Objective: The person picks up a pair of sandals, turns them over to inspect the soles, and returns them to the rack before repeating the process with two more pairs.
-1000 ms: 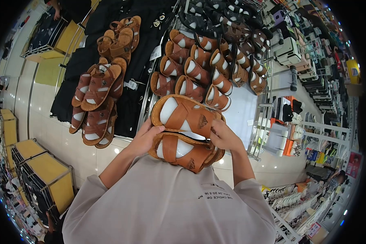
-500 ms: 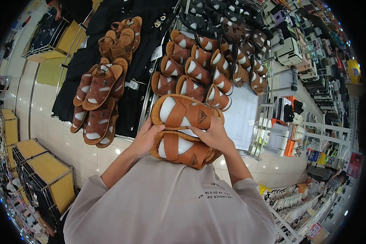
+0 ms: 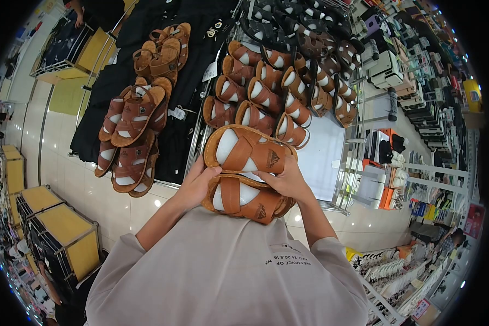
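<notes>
Close in front of my chest is a pair of brown sandals (image 3: 250, 154) with crossed straps, white stuffing inside and a dark printed logo. One sandal lies just above the other, edges touching. At the left, my left hand (image 3: 198, 182) is closed on their toe or heel ends, its thumb between the two. From the right, my right hand (image 3: 287, 176) wraps round the other ends, thumb pressed into the gap; its other fingers are hidden beneath. Beyond them, rows of similar brown sandals (image 3: 263, 92) stand on a white display table (image 3: 323, 163).
Stacked brown sandals (image 3: 133, 133) lie on black clothing (image 3: 106, 87) to the left. Black sandals (image 3: 269, 27) fill the table's far end. A metal rail (image 3: 345, 185) edges the table. Yellow-topped stands (image 3: 65, 228) are at lower left. Another person's hand (image 3: 79, 20) shows at upper left.
The held sandals have shifted very slightly, with both hands keeping the same grip. At the lower left, another person's arm has come further into view.
</notes>
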Demonstrator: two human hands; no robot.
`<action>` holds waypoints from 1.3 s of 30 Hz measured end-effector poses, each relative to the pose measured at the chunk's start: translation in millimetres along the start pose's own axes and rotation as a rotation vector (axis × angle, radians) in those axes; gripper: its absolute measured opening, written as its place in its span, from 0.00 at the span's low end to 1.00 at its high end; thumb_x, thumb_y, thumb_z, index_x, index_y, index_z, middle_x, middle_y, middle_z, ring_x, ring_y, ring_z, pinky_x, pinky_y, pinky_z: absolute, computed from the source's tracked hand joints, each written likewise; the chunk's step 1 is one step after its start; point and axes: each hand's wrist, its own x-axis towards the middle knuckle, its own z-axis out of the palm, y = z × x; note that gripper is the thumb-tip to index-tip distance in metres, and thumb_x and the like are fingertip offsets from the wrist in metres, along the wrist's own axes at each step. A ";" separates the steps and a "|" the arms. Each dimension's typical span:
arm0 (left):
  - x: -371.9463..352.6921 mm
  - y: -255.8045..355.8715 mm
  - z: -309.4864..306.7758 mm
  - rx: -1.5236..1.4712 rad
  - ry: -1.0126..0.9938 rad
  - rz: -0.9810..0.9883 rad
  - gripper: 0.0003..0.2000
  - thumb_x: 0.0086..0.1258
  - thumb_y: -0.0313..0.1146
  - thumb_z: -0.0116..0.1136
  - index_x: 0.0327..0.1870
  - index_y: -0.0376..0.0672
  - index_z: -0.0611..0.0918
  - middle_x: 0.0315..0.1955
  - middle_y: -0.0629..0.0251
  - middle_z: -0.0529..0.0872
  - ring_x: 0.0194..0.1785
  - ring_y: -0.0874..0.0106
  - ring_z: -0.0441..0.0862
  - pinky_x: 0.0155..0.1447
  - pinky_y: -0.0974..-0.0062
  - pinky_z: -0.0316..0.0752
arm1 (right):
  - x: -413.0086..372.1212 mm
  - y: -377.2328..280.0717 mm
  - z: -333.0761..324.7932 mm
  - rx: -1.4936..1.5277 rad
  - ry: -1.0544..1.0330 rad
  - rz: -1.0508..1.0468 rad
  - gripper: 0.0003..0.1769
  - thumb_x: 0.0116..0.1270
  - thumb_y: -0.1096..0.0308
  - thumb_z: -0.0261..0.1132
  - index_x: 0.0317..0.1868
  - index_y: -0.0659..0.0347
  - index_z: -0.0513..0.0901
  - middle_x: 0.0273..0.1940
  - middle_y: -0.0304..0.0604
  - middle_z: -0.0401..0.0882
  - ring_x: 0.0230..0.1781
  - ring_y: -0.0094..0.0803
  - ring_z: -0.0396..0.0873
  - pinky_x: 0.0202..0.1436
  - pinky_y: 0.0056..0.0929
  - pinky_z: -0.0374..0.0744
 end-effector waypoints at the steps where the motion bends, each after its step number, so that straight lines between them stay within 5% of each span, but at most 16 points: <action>1: -0.1 -0.8 -0.3 0.010 -0.001 0.004 0.27 0.74 0.30 0.47 0.72 0.34 0.57 0.65 0.54 0.68 0.68 0.67 0.65 0.72 0.71 0.59 | -0.2 -3.6 1.7 0.055 0.007 0.029 0.19 0.55 0.74 0.73 0.48 0.69 0.81 0.42 0.44 0.85 0.43 0.31 0.82 0.50 0.30 0.78; 17: -0.4 -2.8 -1.0 0.025 -0.010 0.052 0.28 0.73 0.30 0.44 0.74 0.37 0.56 0.65 0.55 0.67 0.68 0.67 0.65 0.72 0.71 0.58 | 5.9 -3.1 -4.9 0.155 -0.199 0.113 0.23 0.62 0.68 0.70 0.55 0.69 0.76 0.52 0.50 0.80 0.52 0.38 0.77 0.60 0.35 0.73; 20: 4.9 -11.2 -5.2 -0.099 0.004 0.025 0.26 0.77 0.36 0.42 0.72 0.36 0.59 0.64 0.54 0.69 0.68 0.67 0.66 0.72 0.71 0.58 | 7.0 4.1 -7.6 0.076 -0.258 0.128 0.26 0.60 0.71 0.72 0.57 0.68 0.75 0.52 0.45 0.80 0.53 0.34 0.76 0.59 0.33 0.73; 23: 6.6 -2.6 0.8 0.019 0.069 0.043 0.25 0.80 0.44 0.39 0.70 0.35 0.62 0.62 0.54 0.71 0.67 0.68 0.67 0.72 0.70 0.59 | 9.3 -3.0 -9.0 0.098 -0.235 0.109 0.26 0.59 0.72 0.73 0.57 0.68 0.75 0.52 0.45 0.79 0.51 0.33 0.76 0.58 0.33 0.74; 26: 5.8 -2.6 4.3 0.007 0.085 0.071 0.26 0.81 0.47 0.39 0.68 0.34 0.65 0.61 0.55 0.72 0.66 0.69 0.68 0.71 0.70 0.60 | 8.7 -16.4 -3.4 0.097 -0.036 0.031 0.18 0.59 0.68 0.73 0.47 0.70 0.82 0.42 0.47 0.85 0.41 0.38 0.81 0.50 0.33 0.77; 32: 1.9 3.2 9.6 -0.101 0.093 0.036 0.24 0.81 0.43 0.41 0.68 0.35 0.65 0.60 0.55 0.73 0.63 0.70 0.71 0.67 0.72 0.66 | 4.4 -1.5 12.1 0.058 0.114 0.022 0.16 0.54 0.67 0.77 0.38 0.69 0.86 0.38 0.46 0.87 0.38 0.34 0.84 0.44 0.30 0.78; 35: 5.6 -0.5 2.0 -0.216 0.144 -0.088 0.22 0.78 0.40 0.45 0.65 0.35 0.67 0.58 0.54 0.74 0.61 0.68 0.74 0.63 0.71 0.72 | 12.2 -4.3 8.3 0.027 -0.014 0.066 0.17 0.54 0.67 0.77 0.41 0.68 0.85 0.40 0.46 0.87 0.40 0.35 0.83 0.44 0.29 0.78; 38: 16.0 -15.5 -17.4 -0.274 0.174 -0.132 0.21 0.77 0.42 0.44 0.62 0.36 0.70 0.55 0.55 0.77 0.57 0.64 0.79 0.62 0.65 0.75 | 17.6 -14.5 -14.6 -0.334 -0.150 0.129 0.18 0.55 0.68 0.76 0.44 0.67 0.85 0.43 0.46 0.86 0.45 0.35 0.82 0.46 0.30 0.77; 39: 18.0 -14.9 -24.3 -0.312 0.189 -0.131 0.21 0.77 0.43 0.44 0.61 0.36 0.70 0.55 0.55 0.77 0.56 0.64 0.79 0.62 0.64 0.75 | 15.0 -1.4 -19.4 -0.110 -0.009 -0.007 0.19 0.54 0.68 0.76 0.46 0.66 0.84 0.45 0.46 0.86 0.47 0.35 0.81 0.51 0.30 0.76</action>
